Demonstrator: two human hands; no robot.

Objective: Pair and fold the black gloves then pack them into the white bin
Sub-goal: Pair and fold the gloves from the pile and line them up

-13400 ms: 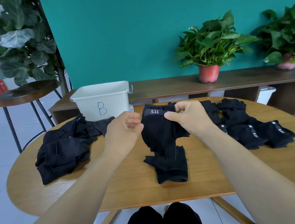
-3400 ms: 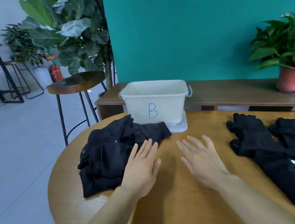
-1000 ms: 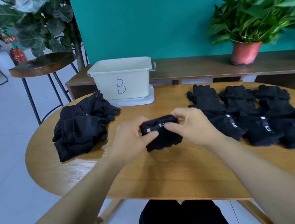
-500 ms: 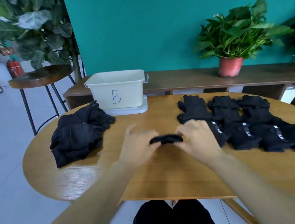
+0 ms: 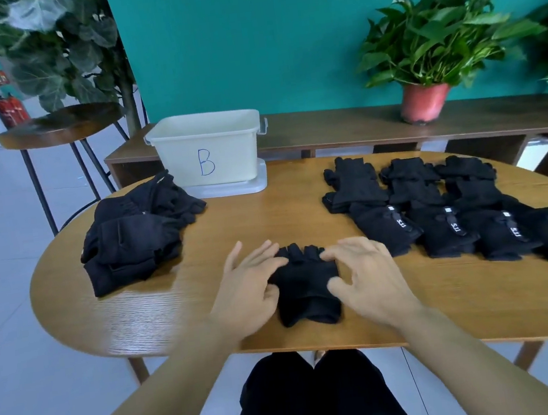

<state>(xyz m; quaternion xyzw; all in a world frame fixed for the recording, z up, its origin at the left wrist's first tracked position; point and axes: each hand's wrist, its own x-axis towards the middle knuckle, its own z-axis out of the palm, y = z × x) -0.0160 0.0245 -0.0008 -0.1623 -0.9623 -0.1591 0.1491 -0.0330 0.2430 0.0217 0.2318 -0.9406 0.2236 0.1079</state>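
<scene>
Folded glove pair (image 5: pixel 304 283) is laid near-centre on desk (image 5: pixel 266 215), long axis near-far, flanked by left hand (image 5: pixel 246 290) and right hand (image 5: pixel 367 275); fingers (image 5: pixel 258 261) spread, touching, nothing gripped. White bin (image 5: pixel 207 153) is set far-left, nearer left hand.

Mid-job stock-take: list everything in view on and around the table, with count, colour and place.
folded gloves: one bundle, black, near table edge
glove pile: one heap, black, table left
laid-out gloves: several, count unclear, black, table right
bin: one, white, marked B, table's far side
flat base: one, white, under bin
table: one, light wood
stool: one, dark, behind table left
bench: one, brown, along teal wall
potted plant: one, green, red pot, on bench
leafy plant: one, green, upper left
left hand: touches bundle's left side
right hand: touches bundle's right side
</scene>
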